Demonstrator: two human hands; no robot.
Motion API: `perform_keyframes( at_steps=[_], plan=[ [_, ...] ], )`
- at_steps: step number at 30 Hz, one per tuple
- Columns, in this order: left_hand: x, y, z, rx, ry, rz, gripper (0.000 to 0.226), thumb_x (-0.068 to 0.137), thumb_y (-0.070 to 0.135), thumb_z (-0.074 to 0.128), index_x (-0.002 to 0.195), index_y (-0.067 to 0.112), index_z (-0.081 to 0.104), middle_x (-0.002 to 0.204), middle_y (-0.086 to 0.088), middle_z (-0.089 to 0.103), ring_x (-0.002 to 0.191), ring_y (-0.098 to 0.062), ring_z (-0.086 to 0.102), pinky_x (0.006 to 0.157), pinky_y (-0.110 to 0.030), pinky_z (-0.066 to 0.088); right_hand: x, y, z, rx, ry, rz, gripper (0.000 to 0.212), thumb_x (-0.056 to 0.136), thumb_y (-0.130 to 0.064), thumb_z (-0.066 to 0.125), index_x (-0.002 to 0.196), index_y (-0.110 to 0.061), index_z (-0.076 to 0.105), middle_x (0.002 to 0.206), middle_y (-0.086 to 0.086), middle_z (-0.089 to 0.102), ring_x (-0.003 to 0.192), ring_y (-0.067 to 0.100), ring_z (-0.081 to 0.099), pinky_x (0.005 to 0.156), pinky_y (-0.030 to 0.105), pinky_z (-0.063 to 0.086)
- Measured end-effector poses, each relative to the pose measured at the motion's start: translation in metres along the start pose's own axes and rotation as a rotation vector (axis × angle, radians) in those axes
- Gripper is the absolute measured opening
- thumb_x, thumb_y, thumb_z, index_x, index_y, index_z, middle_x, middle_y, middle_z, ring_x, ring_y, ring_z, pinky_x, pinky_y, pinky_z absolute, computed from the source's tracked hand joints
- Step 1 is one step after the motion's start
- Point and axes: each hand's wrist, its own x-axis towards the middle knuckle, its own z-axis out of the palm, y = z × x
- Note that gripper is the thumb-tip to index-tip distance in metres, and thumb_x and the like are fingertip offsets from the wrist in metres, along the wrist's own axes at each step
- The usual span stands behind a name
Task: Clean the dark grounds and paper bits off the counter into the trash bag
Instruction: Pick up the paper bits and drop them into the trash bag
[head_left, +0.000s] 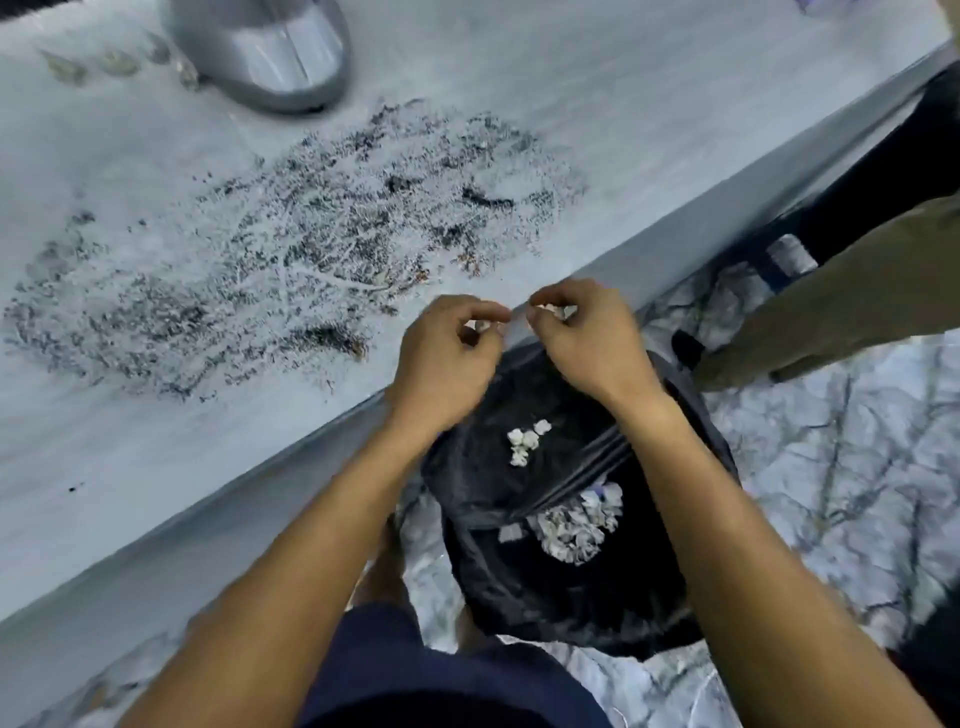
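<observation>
Dark grounds (291, 244) lie scattered widely over the pale counter (104, 457). Below the counter's front edge a black trash bag (561, 571) stands open on the floor, with white paper bits (524, 444) and a larger crumpled heap (576, 525) inside. My left hand (447, 358) and my right hand (582, 338) hover side by side over the counter edge above the bag. Both have curled fingers pinching small white paper bits (553, 312).
A silver appliance base (270, 52) stands at the back of the counter, with small glassy items (114, 62) to its left. Another person's leg and shoe (810, 317) stand on the marbled floor (841, 493) to the right of the bag.
</observation>
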Motion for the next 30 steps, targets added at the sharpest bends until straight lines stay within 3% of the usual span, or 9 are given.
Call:
perform_keyframes(
  at_steps=[3, 8, 12, 15, 19, 23, 28, 30],
  plan=[
    [-0.036, -0.024, 0.05, 0.026, -0.056, -0.046, 0.019, 0.087, 0.019, 0.063, 0.101, 0.026, 0.075, 0.1, 0.013, 0.069, 0.085, -0.001, 0.063, 0.078, -0.02, 0.05, -0.028, 0.051, 0.003, -0.059, -0.059, 0.036, 0.017, 0.087, -0.019, 0.065, 0.101, -0.017, 0.075, 0.099, -0.004, 0.074, 0.083, -0.007, 0.058, 0.065, -0.006, 0.031],
    [-0.072, -0.065, 0.096, 0.067, -0.096, -0.211, 0.021, 0.085, 0.022, 0.063, 0.101, 0.03, 0.073, 0.102, 0.013, 0.066, 0.079, -0.001, 0.06, 0.075, -0.022, 0.049, -0.059, 0.101, 0.017, -0.1, -0.174, 0.073, 0.024, 0.09, -0.024, 0.067, 0.11, -0.012, 0.073, 0.106, 0.001, 0.067, 0.094, 0.008, 0.06, 0.077, 0.009, 0.036],
    [-0.089, -0.082, 0.104, 0.146, -0.096, -0.294, 0.022, 0.085, 0.025, 0.07, 0.105, 0.031, 0.073, 0.108, 0.015, 0.064, 0.098, -0.002, 0.058, 0.077, -0.012, 0.036, -0.069, 0.124, 0.036, -0.173, -0.291, 0.067, 0.038, 0.093, -0.043, 0.061, 0.122, -0.018, 0.067, 0.115, 0.0, 0.062, 0.104, 0.016, 0.062, 0.09, 0.032, 0.05],
    [-0.092, -0.089, 0.103, 0.139, -0.082, -0.323, 0.022, 0.084, 0.028, 0.073, 0.105, 0.033, 0.073, 0.105, 0.016, 0.064, 0.097, -0.003, 0.058, 0.081, -0.015, 0.039, -0.07, 0.126, 0.042, -0.208, -0.301, 0.067, 0.034, 0.094, -0.042, 0.057, 0.122, -0.024, 0.066, 0.117, -0.003, 0.063, 0.108, 0.017, 0.062, 0.094, 0.041, 0.051],
    [-0.093, -0.085, 0.092, 0.084, -0.034, -0.322, 0.02, 0.082, 0.037, 0.069, 0.102, 0.038, 0.071, 0.105, 0.019, 0.069, 0.095, -0.002, 0.064, 0.086, -0.031, 0.053, -0.067, 0.114, 0.041, -0.198, -0.29, 0.025, 0.027, 0.092, -0.037, 0.058, 0.116, -0.029, 0.067, 0.113, -0.008, 0.064, 0.102, 0.012, 0.063, 0.091, 0.041, 0.053],
    [-0.082, -0.051, 0.057, 0.006, 0.058, -0.222, 0.016, 0.085, 0.034, 0.068, 0.101, 0.034, 0.072, 0.096, 0.021, 0.071, 0.081, 0.0, 0.066, 0.078, -0.025, 0.054, -0.056, 0.071, 0.033, -0.072, -0.229, -0.063, 0.024, 0.092, -0.035, 0.059, 0.114, -0.028, 0.068, 0.112, -0.01, 0.068, 0.1, 0.008, 0.064, 0.09, 0.035, 0.054],
    [-0.053, -0.001, -0.023, 0.0, 0.159, -0.102, 0.013, 0.09, 0.035, 0.063, 0.1, 0.033, 0.072, 0.094, 0.025, 0.07, 0.078, 0.002, 0.065, 0.07, -0.021, 0.052, -0.031, -0.016, 0.024, 0.097, -0.17, -0.204, 0.026, 0.094, -0.033, 0.06, 0.117, -0.025, 0.068, 0.111, -0.013, 0.068, 0.086, -0.003, 0.059, 0.074, 0.006, 0.044],
    [-0.037, 0.009, -0.062, 0.014, 0.203, -0.06, 0.015, 0.092, 0.036, 0.062, 0.102, 0.032, 0.071, 0.097, 0.024, 0.07, 0.082, 0.002, 0.064, 0.072, -0.023, 0.054, -0.016, -0.053, 0.024, 0.142, -0.141, -0.256, 0.025, 0.094, -0.033, 0.061, 0.117, -0.026, 0.068, 0.109, -0.013, 0.068, 0.084, -0.004, 0.059, 0.075, 0.012, 0.046]
  ],
)
